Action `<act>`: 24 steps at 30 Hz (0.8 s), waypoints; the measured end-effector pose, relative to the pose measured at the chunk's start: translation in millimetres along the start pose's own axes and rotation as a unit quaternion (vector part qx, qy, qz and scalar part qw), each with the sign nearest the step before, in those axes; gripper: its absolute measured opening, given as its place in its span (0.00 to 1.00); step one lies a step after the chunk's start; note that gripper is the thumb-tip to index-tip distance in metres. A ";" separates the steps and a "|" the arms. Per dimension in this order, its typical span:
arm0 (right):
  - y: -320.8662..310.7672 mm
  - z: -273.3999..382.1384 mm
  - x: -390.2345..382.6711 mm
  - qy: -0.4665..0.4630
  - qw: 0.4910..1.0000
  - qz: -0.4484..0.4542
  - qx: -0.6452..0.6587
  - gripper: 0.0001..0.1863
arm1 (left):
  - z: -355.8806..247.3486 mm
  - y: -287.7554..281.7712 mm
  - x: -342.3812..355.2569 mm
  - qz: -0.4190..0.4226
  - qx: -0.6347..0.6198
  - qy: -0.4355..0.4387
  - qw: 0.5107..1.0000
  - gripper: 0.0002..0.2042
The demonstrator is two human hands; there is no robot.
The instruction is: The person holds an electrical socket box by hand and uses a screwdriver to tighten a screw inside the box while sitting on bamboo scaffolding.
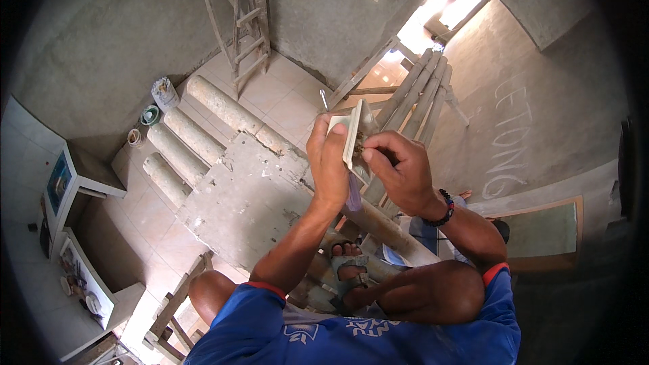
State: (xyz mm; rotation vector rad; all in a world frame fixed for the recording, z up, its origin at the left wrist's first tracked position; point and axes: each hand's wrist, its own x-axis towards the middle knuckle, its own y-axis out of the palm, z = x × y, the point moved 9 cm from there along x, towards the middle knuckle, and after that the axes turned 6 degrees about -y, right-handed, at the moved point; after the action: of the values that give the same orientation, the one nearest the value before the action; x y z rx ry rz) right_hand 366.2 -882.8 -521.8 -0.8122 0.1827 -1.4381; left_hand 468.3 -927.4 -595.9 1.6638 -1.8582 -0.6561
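My left hand [329, 162] is closed around a cream rectangular wall plate [353, 133], like a switch or socket fitting, held tilted in front of me. Small brownish parts show on its back. The fingertips of my right hand [399, 165] pinch at those parts; what is between them is too small to make out. Below my left palm sticks out a translucent purple handle [353, 194], and a thin metal rod [324, 100] shows above the same hand. They look like one screwdriver, though the middle is hidden by the hand.
Under me lies a grey, stained board [243, 196] across thick plastered round poles [226, 109]. A wooden ladder [247, 23] leans by the far wall. Beside the poles stand a sack [164, 93] and a bucket [150, 115]. Bamboo poles [416, 94] lie near the bright doorway; white shelves [88, 284] line the left.
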 end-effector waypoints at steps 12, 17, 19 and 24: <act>8.0 -14.5 -2.3 0.096 0.990 0.015 0.105 0.07 | -5.4 -5.1 -2.8 -0.047 0.045 0.030 0.997 0.18; 8.9 -18.3 -1.4 0.128 0.975 0.061 0.172 0.08 | -5.4 -4.5 -1.0 -0.033 0.069 0.070 0.995 0.20; 10.9 -20.0 -2.0 0.143 0.969 0.072 0.191 0.10 | -7.9 -2.6 -2.1 -0.022 0.071 0.082 0.994 0.21; 16.8 -21.8 -4.3 0.163 0.961 0.116 0.189 0.11 | -6.9 -0.2 -3.3 -0.008 0.065 0.082 0.994 0.23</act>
State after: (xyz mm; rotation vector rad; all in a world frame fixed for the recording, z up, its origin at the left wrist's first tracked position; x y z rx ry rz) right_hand 366.5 -888.6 -549.1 -0.2284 0.2359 -1.3208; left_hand 473.4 -924.1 -591.3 1.7612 -1.8032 -0.3983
